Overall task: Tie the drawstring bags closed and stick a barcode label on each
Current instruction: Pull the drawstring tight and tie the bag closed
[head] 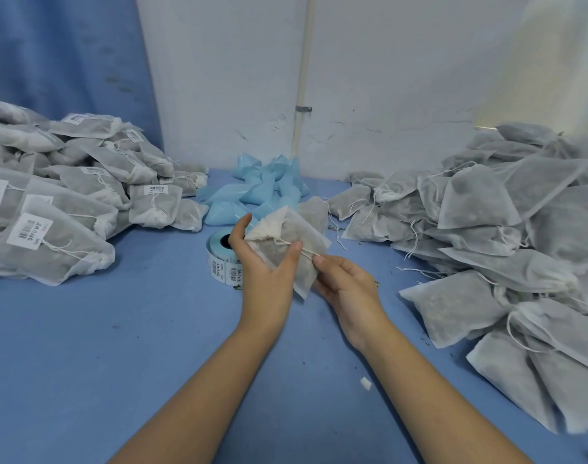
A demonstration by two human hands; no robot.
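Drawstring bag in left hand, mouth seemingly up-left, long axis diagonal

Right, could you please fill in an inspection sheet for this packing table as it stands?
Surface: blue table, lightly marked.
Job's things: one bag in hand, drawstring taut; label roll behind the hands; labelled pile left; unlabelled pile right.
Clutter: blue packets at the back, white scrap, green crumbs.
Grippers: left hand grips the bag; right hand pinches the drawstring.
Cables: nothing seen.
Surroundings: scuffed white wall, pipe, blue curtain.
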